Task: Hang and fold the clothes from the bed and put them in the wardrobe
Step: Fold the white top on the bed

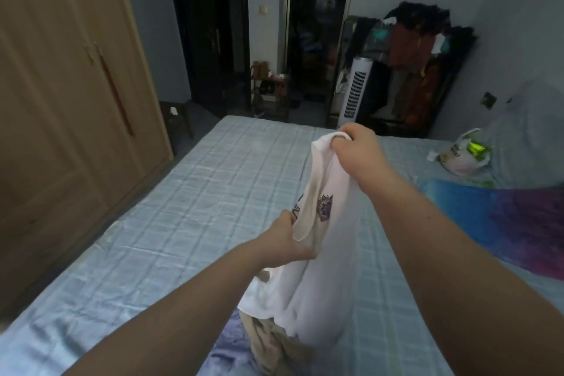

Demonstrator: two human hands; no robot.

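Shirt [308, 268]: your right hand [357, 152] pinches one top corner, your left hand [290, 238] grips the neckline nearer you; it hangs lengthwise below both, over the bed [183, 192].

We hold a white T-shirt [308, 293] up over the bed [195, 198], which wears a pale blue checked sheet. Our right hand [357, 152] grips a bunched edge of the shirt at the top, and our left hand [288, 239] pinches the fabric lower down, beside a small purple print. Under the shirt, at the near edge of the bed, lie a beige garment [274, 348] and a bluish one [227, 351]. A tie-dyed cloth [512, 220] lies on the right, with a plastic bag [460, 156] beyond it. The closed wooden wardrobe [67, 94] stands to the left of the bed.
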